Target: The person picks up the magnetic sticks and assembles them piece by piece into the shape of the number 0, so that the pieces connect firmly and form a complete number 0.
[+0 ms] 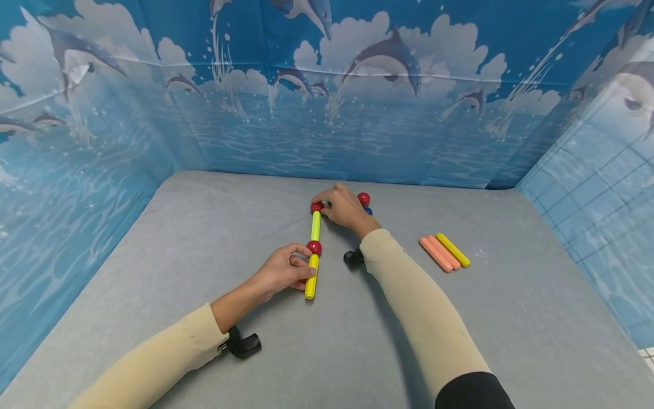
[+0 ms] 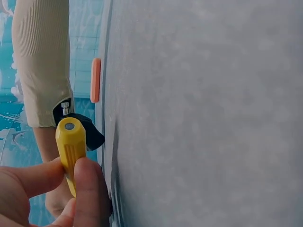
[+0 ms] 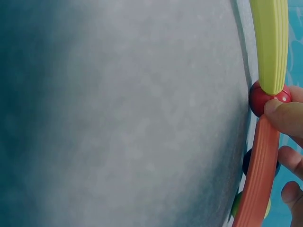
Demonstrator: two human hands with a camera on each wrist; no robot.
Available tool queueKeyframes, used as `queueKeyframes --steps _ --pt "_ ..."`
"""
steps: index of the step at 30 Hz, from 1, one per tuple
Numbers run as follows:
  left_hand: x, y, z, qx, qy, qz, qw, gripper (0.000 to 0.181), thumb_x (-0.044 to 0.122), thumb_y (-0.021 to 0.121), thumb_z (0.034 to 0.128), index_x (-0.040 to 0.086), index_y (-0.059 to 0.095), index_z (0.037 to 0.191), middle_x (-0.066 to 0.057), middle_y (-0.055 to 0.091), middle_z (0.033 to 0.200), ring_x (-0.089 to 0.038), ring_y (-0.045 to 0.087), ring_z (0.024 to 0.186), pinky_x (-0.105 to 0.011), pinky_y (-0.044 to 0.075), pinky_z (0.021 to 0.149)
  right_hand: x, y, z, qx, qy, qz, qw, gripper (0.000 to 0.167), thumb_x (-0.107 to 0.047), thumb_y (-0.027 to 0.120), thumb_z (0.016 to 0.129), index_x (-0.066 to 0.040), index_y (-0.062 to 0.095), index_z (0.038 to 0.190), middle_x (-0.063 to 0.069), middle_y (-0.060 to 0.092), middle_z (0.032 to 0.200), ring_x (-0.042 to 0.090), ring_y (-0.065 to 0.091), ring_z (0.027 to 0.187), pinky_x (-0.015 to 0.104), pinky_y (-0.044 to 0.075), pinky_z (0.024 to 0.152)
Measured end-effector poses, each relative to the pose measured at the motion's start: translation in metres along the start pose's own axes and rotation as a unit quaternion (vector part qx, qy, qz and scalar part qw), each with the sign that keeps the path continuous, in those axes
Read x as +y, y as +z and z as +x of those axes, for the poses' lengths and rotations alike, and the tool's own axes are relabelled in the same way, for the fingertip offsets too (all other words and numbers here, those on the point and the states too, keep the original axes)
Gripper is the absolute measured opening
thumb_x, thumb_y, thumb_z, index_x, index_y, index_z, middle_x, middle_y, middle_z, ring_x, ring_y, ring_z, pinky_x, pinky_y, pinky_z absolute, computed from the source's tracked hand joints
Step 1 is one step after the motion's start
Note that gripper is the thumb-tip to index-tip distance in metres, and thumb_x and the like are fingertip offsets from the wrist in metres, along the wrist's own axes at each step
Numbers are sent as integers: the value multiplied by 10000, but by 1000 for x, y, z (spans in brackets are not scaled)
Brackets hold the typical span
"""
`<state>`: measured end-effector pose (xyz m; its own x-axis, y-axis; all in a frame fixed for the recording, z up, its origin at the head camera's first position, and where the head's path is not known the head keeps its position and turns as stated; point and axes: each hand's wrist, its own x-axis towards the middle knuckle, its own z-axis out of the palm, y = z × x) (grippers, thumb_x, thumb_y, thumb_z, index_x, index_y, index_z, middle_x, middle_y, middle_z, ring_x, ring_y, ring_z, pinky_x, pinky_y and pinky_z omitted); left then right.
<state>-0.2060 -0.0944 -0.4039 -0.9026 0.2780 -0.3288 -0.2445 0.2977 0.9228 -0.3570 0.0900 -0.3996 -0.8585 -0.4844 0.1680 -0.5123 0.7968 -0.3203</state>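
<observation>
A chain of toy building rods and balls lies roughly upright in the head view. My left hand (image 1: 280, 268) pinches its near yellow rod (image 1: 310, 287) between thumb and fingers. A dark metal-looking disc shows in that rod's end (image 2: 70, 126). Beyond it come a red ball (image 1: 314, 248), beside my left index finger, then a yellow-green rod (image 1: 315, 227) and a far red ball (image 1: 315, 208). My right hand (image 1: 346, 209) pinches this far ball. In the right wrist view an orange rod (image 3: 262, 165) meets the ball; the head view hides it.
Another red ball (image 1: 364, 199) and a blue ball (image 1: 368, 211) sit behind my right hand. A green ball (image 3: 266, 208) shows partly behind the orange rod. Two orange rods (image 1: 436, 254) and a yellow rod (image 1: 452, 250) lie at the right of the grey table (image 1: 214, 227).
</observation>
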Motion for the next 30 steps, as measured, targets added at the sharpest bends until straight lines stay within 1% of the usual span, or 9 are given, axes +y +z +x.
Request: queueKeyframes --steps 4,7,14,21,23,24,26,28,30 --pt "2 1 4 172 -132 39 9998 351 104 720 895 66 551 1200 -102 645 956 -149 668 702 -265 591 644 -1 0 1 1 21 2 10000 294 -161 694 931 -235 728 1213 -8 724 1216 220 501 992 342 469 804" --pt "3 2 7 227 -180 55 9996 347 108 725 892 63 554 1190 -101 642 957 -147 662 687 -251 583 625 0 0 1 0 71 25 10000 299 -159 694 930 -237 726 1217 -9 721 1219 219 500 1003 346 473 811" --pt "1 1 9 211 -144 73 9996 343 97 713 898 55 550 1197 -102 637 954 -154 658 691 -252 579 617 0 1 2 40 75 44 10000 291 -157 694 929 -236 731 1207 -4 727 1196 223 486 972 331 447 769" --pt "-1 1 9 193 -202 80 9996 355 108 714 901 52 543 1207 -98 630 967 -150 659 707 -247 583 624 0 3 2 16 45 10 10000 299 -149 676 938 -228 723 1223 -1 719 1222 225 480 958 322 438 751" --pt "-1 0 9 179 -224 85 9996 361 113 714 903 49 538 1212 -109 628 994 -155 662 713 -252 586 632 0 1 1 7 -8 5 10000 304 -141 659 946 -222 716 1233 11 705 1256 238 502 1003 347 463 801" --pt "-2 0 9 146 -218 78 9996 362 113 708 908 42 533 1217 -117 627 1011 -156 660 710 -255 588 635 0 0 1 4 -54 -7 10000 305 -141 651 950 -217 711 1240 18 695 1277 252 524 1052 371 478 873" --pt "-2 -2 9 68 -206 45 9998 367 113 693 920 28 522 1233 -134 627 1047 -154 655 698 -256 589 640 3 -5 -2 27 -140 -66 9999 303 -149 644 958 -208 702 1249 36 673 1313 279 539 1134 420 465 976" --pt "-3 -5 9 2 -185 25 9998 375 116 674 935 10 506 1252 -149 625 1075 -146 649 682 -258 589 642 7 -13 -7 39 -211 -82 9997 302 -137 631 962 -188 698 1252 61 656 1330 307 533 1156 453 441 997" --pt "-4 -9 8 -6 -154 9 9999 382 110 656 944 -5 493 1270 -161 625 1096 -143 640 663 -262 591 644 15 -24 -14 89 -268 -87 9996 294 -113 633 956 -160 704 1237 84 660 1315 314 535 1124 439 422 957"
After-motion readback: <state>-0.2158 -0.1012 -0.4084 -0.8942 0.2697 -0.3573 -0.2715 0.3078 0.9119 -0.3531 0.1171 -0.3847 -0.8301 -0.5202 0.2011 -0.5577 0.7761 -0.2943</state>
